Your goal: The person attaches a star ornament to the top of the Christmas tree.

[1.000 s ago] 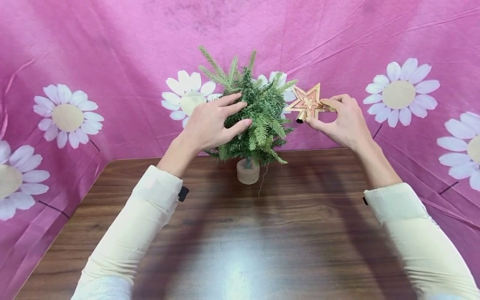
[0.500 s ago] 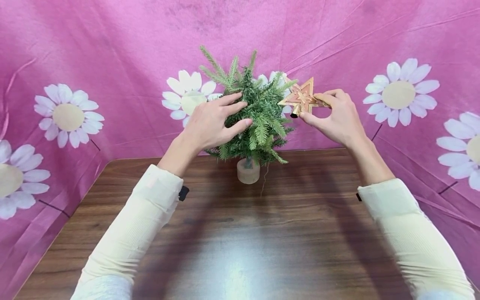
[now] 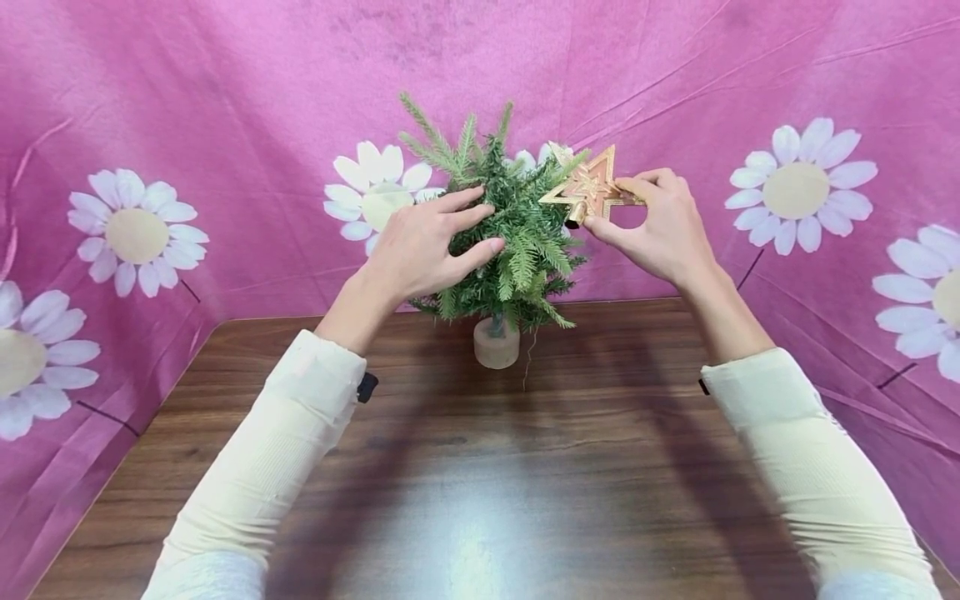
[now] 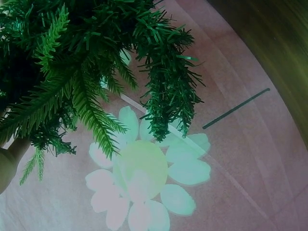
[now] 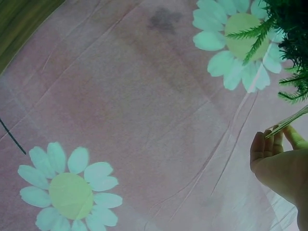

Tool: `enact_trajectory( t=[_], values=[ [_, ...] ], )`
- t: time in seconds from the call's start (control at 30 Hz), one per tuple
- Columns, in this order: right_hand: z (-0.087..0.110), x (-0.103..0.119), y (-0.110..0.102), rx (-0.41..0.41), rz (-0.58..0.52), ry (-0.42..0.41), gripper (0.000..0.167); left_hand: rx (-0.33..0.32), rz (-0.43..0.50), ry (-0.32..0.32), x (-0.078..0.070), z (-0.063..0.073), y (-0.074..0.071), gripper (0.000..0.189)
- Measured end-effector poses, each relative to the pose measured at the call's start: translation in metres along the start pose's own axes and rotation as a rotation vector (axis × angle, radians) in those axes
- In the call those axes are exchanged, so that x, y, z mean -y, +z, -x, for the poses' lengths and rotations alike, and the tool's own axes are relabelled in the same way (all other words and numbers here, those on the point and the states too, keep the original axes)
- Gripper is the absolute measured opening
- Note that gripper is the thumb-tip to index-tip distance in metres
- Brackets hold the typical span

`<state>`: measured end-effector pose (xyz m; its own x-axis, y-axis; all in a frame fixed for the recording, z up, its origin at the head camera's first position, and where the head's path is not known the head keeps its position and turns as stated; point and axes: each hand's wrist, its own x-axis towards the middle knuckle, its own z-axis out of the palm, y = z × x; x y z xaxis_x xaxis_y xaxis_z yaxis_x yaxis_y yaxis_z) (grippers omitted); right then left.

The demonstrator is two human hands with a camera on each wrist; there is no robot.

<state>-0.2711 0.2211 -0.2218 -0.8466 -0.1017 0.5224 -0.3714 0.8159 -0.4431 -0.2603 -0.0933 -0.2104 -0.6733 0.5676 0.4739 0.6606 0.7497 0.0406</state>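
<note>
A small artificial Christmas tree [image 3: 536,242] stands upright on its round pale wooden base [image 3: 497,348]. My left hand [image 3: 422,248] lies against the tree's left front with thumb and fingers spread over the needles. In the left wrist view, green branches [image 4: 163,77] fill the upper left, and most of that hand is out of sight. Between thumb and fingers of my right hand [image 3: 666,227], one point of a gold-edged star tree topper [image 3: 592,185] is pinched. The star overlaps the tree's right-hand branches in the head view; whether they touch I cannot tell. Its short socket [image 3: 575,218] points down.
The tree stands near the back of a brown wooden table [image 3: 420,467]. Pink cloth [image 3: 262,83] printed with white daisies hangs behind and at both sides. A thin string [image 3: 528,362] dangles from the tree's right side onto the tabletop.
My right hand has carried the star topper leftward and slightly up, from beside the tree to its right-hand branches. The left hand and the tree stay in place.
</note>
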Motion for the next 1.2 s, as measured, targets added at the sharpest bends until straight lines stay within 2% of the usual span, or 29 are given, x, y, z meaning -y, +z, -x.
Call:
enact_trajectory(
  t=[0.3,0.9,1.2],
  values=[
    [-0.007,0.008,0.000,0.001,0.038,0.034,0.068,0.006,0.001,-0.004,0.001,0.000,0.000,0.060],
    [-0.018,0.019,-0.003,-0.043,0.061,0.033,0.068,-0.006,0.001,0.004,0.001,0.000,0.001,0.059],
    [-0.029,0.027,-0.007,0.001,0.089,0.077,0.074,-0.016,0.007,0.009,0.002,0.001,0.002,0.059]
  ],
)
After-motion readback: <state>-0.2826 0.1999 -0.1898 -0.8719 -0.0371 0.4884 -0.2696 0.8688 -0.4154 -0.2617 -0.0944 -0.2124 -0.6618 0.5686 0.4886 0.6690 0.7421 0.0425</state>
